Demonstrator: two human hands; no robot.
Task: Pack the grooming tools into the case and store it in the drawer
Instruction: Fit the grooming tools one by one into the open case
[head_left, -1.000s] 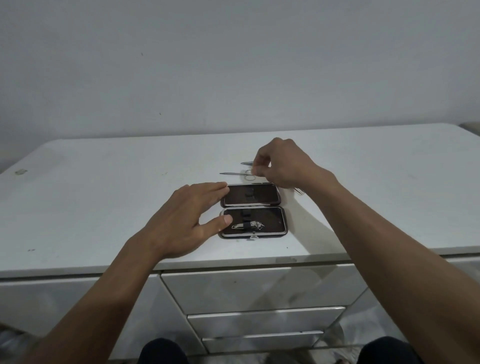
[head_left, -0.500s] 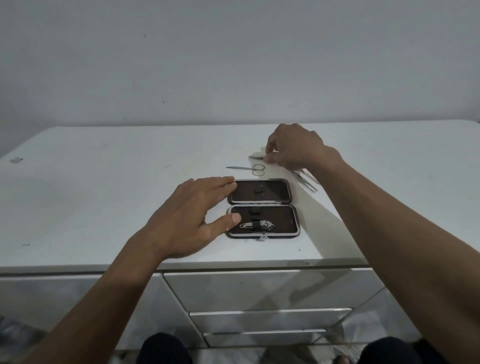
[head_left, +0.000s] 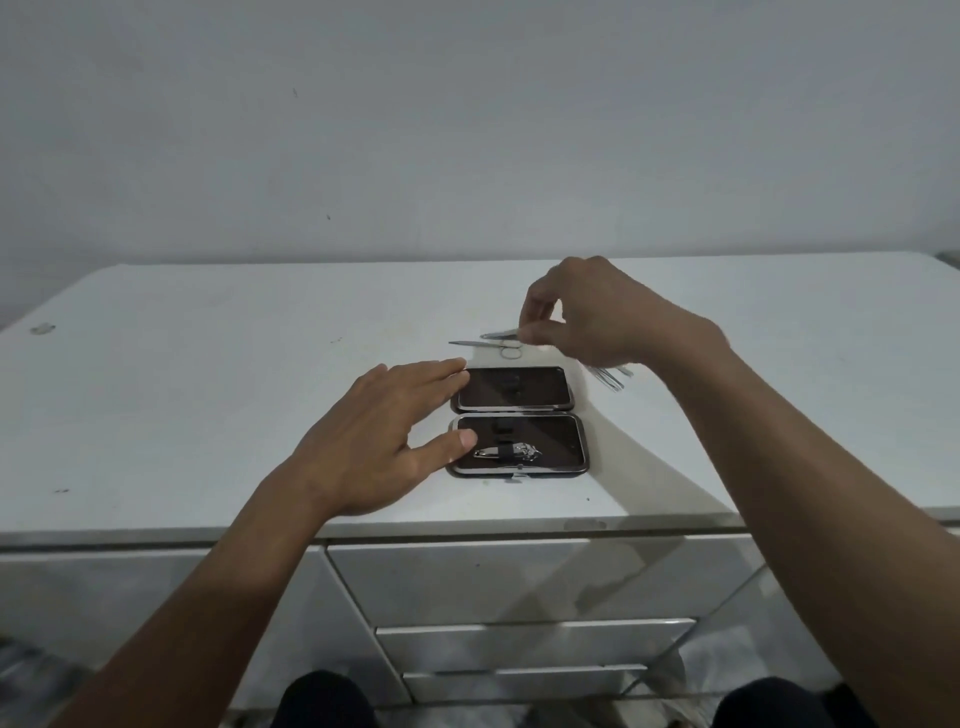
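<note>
White dresser top (head_left: 208, 395) carries the open case (head_left: 519, 421). Right hand (head_left: 597, 317) pinches a slim tool (head_left: 500, 335), lengthwise left-right, just beyond it. Left hand (head_left: 374, 447), fingers straight, steadies the case's left edge.

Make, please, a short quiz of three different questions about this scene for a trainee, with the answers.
1. True or false: the case lies open on the dresser top.
2. Which tool is already strapped in the case? A) scissors B) nail clipper C) comb
3. Fill in: the left hand rests with straight fingers on the case's ___ edge.

Key
1. True.
2. B: the nail clipper sits in the near half; the scissors lie behind the case, where the right hand pinches a thin metal tool.
3. Left.
</note>
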